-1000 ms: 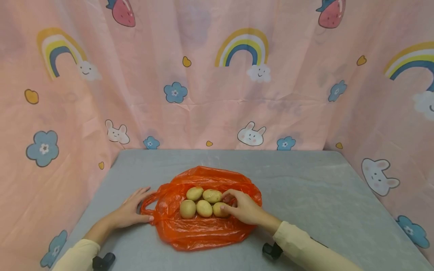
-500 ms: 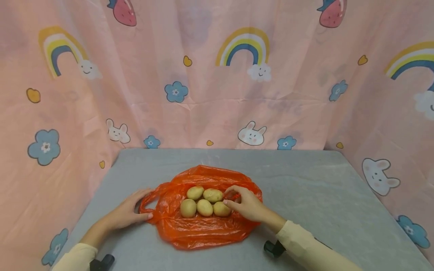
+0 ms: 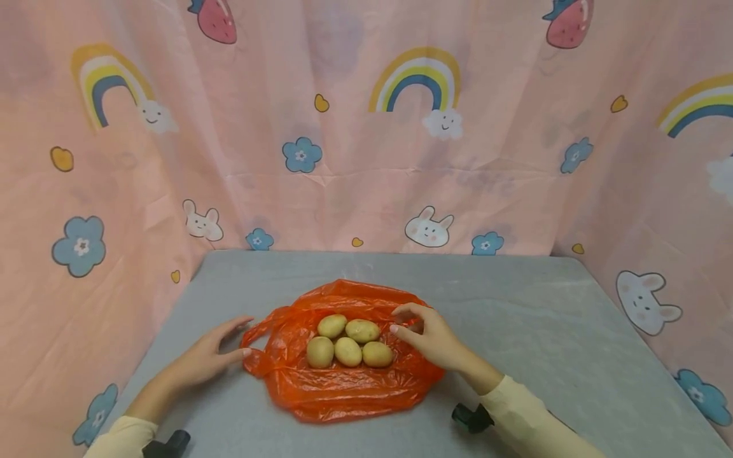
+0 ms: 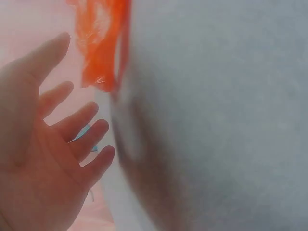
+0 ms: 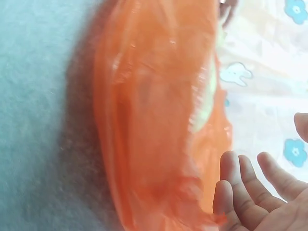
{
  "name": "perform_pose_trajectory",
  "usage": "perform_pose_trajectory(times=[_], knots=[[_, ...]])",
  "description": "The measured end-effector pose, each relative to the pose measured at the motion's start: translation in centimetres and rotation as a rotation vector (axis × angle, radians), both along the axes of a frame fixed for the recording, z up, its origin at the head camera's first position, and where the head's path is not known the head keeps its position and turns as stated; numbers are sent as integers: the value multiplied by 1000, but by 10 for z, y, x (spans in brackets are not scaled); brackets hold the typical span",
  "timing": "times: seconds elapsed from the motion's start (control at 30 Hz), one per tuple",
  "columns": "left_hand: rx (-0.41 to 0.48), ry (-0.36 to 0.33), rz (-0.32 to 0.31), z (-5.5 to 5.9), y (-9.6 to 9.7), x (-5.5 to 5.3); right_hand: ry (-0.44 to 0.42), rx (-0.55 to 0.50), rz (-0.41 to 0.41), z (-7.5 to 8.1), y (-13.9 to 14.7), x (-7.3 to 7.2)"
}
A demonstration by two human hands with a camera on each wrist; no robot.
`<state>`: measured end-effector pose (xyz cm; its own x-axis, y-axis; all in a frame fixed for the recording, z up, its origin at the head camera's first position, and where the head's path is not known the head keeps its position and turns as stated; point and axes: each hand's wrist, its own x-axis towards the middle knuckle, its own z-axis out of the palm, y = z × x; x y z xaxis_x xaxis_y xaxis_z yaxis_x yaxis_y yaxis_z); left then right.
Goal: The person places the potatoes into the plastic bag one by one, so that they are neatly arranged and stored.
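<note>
An orange plastic bag [image 3: 343, 397] lies flattened on the grey table, its loop handle pointing left. Several potatoes [image 3: 348, 352] rest on it in two rows, also glimpsed as a pale potato [image 5: 208, 96] past the bag's edge in the right wrist view. My left hand [image 3: 200, 359] is beside the bag handle [image 3: 258, 362], fingers spread and thumb tip right at it; the left wrist view has the palm [image 4: 53, 168] bare. Over the bag's right side my right hand [image 3: 432, 334] hovers with fingers loosely bent, apart from the nearest potato and holding nothing.
Grey table surface [image 3: 532, 343] extends around the bag on all sides. A pink printed curtain [image 3: 355, 191] hangs behind the table and along both sides. A dark wrist mount [image 3: 472, 418] sits under the right forearm, and another mount [image 3: 167, 444] by the left sleeve.
My right hand has drawn back from the right-hand potato, moving right and letting it go. My left hand has shifted slightly left, off the bag handle. The potatoes stay in place.
</note>
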<state>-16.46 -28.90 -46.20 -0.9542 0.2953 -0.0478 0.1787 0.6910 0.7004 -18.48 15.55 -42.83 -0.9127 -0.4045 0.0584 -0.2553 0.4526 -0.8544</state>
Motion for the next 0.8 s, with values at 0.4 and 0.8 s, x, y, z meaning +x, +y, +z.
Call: perform_pose_trajectory(times=[0.4,0.8], knots=[[-35,131,33,11,-1,6,66,-53,-78,6,26,3],[-94,159,84,17,-2,16,130,-8,-131,5,53,-1]])
